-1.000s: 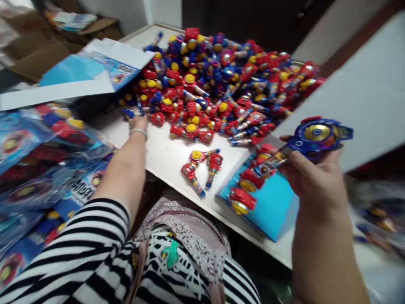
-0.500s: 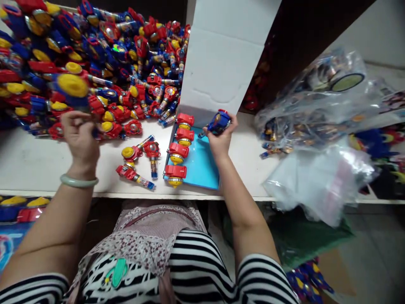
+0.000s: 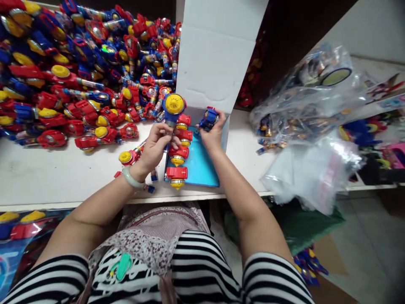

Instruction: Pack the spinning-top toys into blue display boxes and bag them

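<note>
My left hand [image 3: 157, 145] grips the stem of a blue toy with a round yellow disc [image 3: 174, 104], held upright over the left side of an open box [image 3: 202, 166] with a bright blue inside. Closed around a second blue toy [image 3: 209, 118], my right hand [image 3: 212, 134] is at the back right of the box. Several red toys with yellow tips [image 3: 177, 173] stand in a row along the box's left side; my left fingers partly cover them. Beside my left wrist lies a red toy with a yellow disc [image 3: 125, 158], and others there are partly hidden by my hand.
A large heap of red and blue toys [image 3: 85, 63] fills the back left of the white table [image 3: 47, 173]. The box's tall white lid [image 3: 215, 55] stands up behind it. To the right lie clear plastic bags [image 3: 310, 169] and a filled bag [image 3: 303, 109].
My left hand has moved right from the heap to the box, carrying the blue toy with the yellow disc. The right hand has turned its blue toy slightly, staying over the box.
</note>
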`<state>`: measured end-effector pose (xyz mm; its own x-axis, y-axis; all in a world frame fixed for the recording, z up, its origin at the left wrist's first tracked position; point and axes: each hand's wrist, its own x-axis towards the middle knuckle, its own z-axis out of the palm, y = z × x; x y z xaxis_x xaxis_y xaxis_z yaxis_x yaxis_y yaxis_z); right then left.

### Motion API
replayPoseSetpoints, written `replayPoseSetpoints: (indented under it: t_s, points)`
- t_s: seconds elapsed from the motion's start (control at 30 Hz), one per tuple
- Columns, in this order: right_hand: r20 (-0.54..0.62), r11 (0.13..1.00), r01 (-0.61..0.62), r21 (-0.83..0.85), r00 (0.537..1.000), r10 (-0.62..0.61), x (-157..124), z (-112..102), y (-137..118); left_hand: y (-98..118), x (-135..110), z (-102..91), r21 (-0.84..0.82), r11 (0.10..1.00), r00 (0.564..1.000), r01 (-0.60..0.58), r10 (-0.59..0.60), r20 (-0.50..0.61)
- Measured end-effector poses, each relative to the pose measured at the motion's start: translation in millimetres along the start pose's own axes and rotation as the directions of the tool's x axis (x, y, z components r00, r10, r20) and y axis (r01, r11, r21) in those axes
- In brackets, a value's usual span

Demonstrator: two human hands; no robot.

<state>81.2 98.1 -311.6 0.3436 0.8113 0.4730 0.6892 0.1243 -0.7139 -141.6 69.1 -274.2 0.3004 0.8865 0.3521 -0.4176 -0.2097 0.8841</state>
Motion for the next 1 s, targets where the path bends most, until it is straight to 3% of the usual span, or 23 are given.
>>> replayPoseSetpoints:
  t_s: [0.27,0.4,0.6,0.8,1.0]
  points:
    - [0.049,0.998,0.06,0.0,0.997,-0.06,2.3,1.9,2.1,0.1,0.6,-3.8,0.03,0.998,0.992,-0.056,0.052,0.112]
    - [0.151,0.994,0.1,-0.052,0.984,-0.091,2.4,-8.5,0.4,1.0,0.4,-4.7,0.02,0.999,0.994,-0.04,0.038,0.101]
    - [0.197,0.928,0.248,-0.276,0.96,-0.198,18.3,-35.2,-10.4,2.7,1.3,-6.6,0.05,0.999,0.997,-0.018,0.014,0.072]
    - [0.377,0.883,0.267,-0.386,0.919,-0.113,24.9,-39.7,-32.6,5.8,1.5,-4.7,0.085,0.996,0.999,-0.023,0.02,0.038]
    - [0.376,0.867,0.336,-0.367,0.907,-0.192,22.8,-41.2,-36.0,7.0,-0.4,-3.0,0.078,0.995,0.998,-0.055,0.053,0.018]
